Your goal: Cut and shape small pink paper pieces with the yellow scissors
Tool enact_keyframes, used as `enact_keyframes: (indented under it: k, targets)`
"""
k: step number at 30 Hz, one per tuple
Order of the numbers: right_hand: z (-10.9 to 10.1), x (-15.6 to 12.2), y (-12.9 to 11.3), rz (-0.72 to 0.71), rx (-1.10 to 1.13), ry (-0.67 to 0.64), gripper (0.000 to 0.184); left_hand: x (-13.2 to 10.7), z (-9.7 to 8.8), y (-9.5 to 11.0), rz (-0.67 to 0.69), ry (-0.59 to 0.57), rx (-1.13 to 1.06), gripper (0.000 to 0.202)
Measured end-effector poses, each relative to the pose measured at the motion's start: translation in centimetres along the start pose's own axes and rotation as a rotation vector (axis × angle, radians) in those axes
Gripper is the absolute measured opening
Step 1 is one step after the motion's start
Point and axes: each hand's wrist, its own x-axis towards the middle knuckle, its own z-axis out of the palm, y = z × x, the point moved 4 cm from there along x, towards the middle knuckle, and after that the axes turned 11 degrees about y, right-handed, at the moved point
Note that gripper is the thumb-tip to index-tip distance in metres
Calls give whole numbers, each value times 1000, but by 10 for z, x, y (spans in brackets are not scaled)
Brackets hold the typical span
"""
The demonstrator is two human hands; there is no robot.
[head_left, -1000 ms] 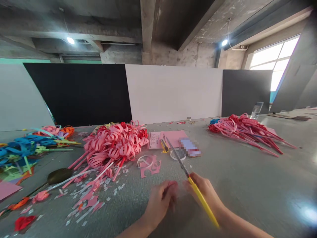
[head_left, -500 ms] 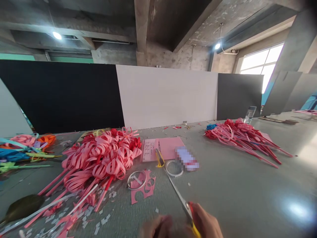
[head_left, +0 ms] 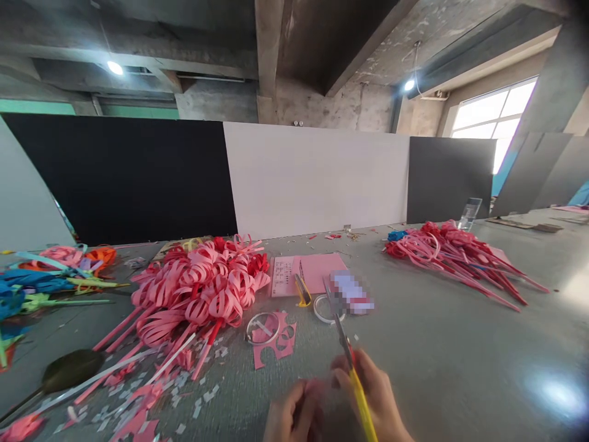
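1. Right hand (head_left: 375, 390): closed around the yellow handle of the scissors (head_left: 360, 396), blades directed forward over the desk (head_left: 460, 368).
2. Left hand (head_left: 292, 414): just beside the right, fingers curled together. A pinkish blur shows at the fingertips; whether anything is grasped cannot be told.
3. Handling (judged): scissors light, blades stiff and smooth; grip by the handle, clear of the edges.
4. Ahead of the blades: a tape roll (head_left: 316, 314) and a phone (head_left: 356, 294). Pink paper (head_left: 329, 270) lies behind.
5. Left of these: a punched pink scrap (head_left: 278, 352), probably limp and easily torn, partly under a clear ring (head_left: 248, 331).
6. Outer flanks: bundles of pink paper strips, left (head_left: 197, 298) and right (head_left: 453, 248).
7. Obscured: handle end and left wrist cut off by the lower edge; phone screen pixelated.
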Motion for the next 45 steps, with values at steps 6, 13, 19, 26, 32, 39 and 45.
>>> enact_keyframes:
  k: [6,13,19,26,32,39,45]
  targets:
    - [6,-8,4,-19,-54,-83,19,2,0,7,47,-75,-50,35]
    - [8,-11,13,-90,-133,-41,17,3,7,0,-2,-146,-97,37]
    - [10,-8,9,-31,-51,-51,18,4,8,0,17,-177,-114,34]
    - [13,-10,8,72,5,-67,21,3,8,2,45,-151,-128,34]
    - [-1,7,-6,127,48,-71,23,8,-7,24,57,-65,-179,32]
    - [-27,15,-3,94,-213,-183,30,9,-25,62,165,-34,-223,28]
    - [-32,-15,-4,-52,-81,-229,58,-1,-29,77,183,18,-247,28]
